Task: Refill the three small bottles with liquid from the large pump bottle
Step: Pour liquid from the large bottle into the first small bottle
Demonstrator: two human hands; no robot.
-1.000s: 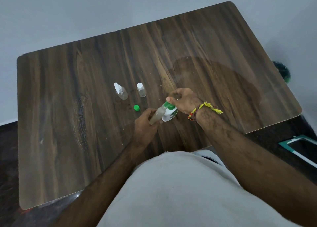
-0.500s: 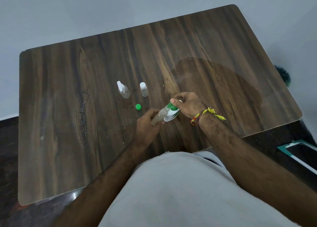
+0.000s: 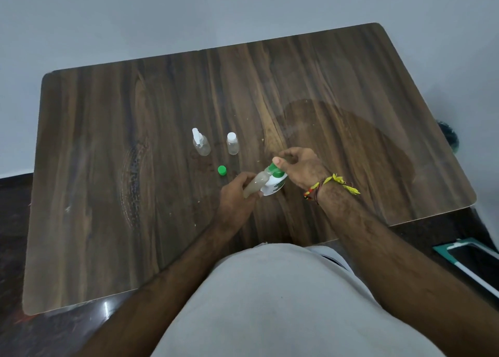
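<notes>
Our left hand (image 3: 235, 197) grips the small bottle (image 3: 255, 185) tilted, its mouth touching the pump bottle (image 3: 275, 185) nozzle our right hand (image 3: 299, 167) pinches.

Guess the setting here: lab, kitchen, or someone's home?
Most likely a plain room at home, not a lab. A bare wood-grain table stands against a blank pale wall, and it holds only small toiletry-type bottles: a spray bottle, a capped bottle and a loose green cap. No lab or kitchen fittings show.
</notes>
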